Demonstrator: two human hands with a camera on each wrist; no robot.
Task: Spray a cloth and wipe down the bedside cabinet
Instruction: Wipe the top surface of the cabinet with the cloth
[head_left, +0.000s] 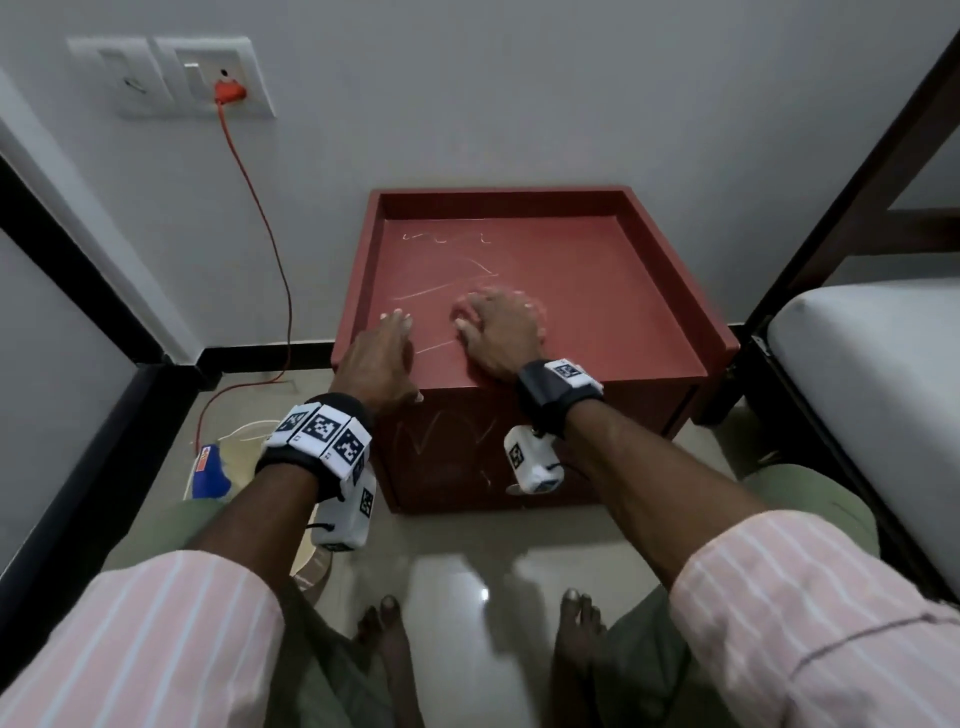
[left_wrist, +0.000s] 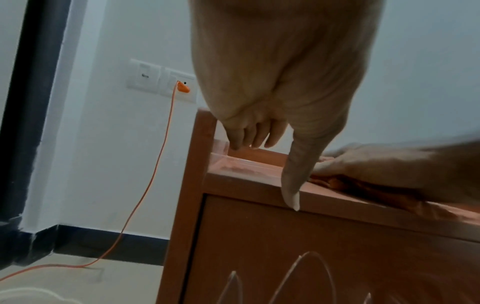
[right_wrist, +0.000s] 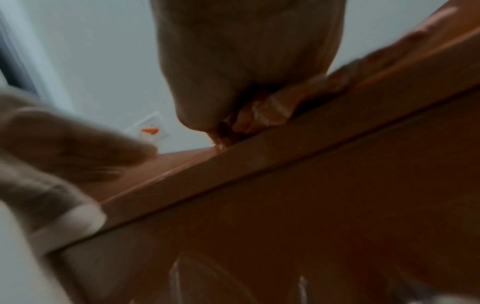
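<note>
On top of the red bedside cabinet (head_left: 649, 322), near its front edge, rubbing with the cloth (right_wrist: 262, 115). Holding that orange cloth bunched up under the right hand (head_left: 501, 332), with bent fingers wrapped over it and pressing it down flat on the wood. Looking blurry there, so probably sliding it about right now.

Leaning on the front left corner with the left hand (head_left: 379, 358): fingers straight and flat on the top, thumb pointing down over the front edge, holding nothing. Most likely steadying the cabinet while wiping.

Guessing the spraying part is done, with the cloth already down on the cabinet, though not able to tell from the pictures if it is wet. Not seeing a spray bottle for sure; only a blue thing (head_left: 208, 473) lying on the floor to the left, too small to name.

Being only partway through the wiping, by the look of it. Seeing white scribble marks (head_left: 447, 270) on the top, behind the hands, not yet rubbed off. Seeing more white marks (head_left: 441, 431) on the front face below the hands too. Leaving the back of the top, the raised rim and the front to do.
</note>
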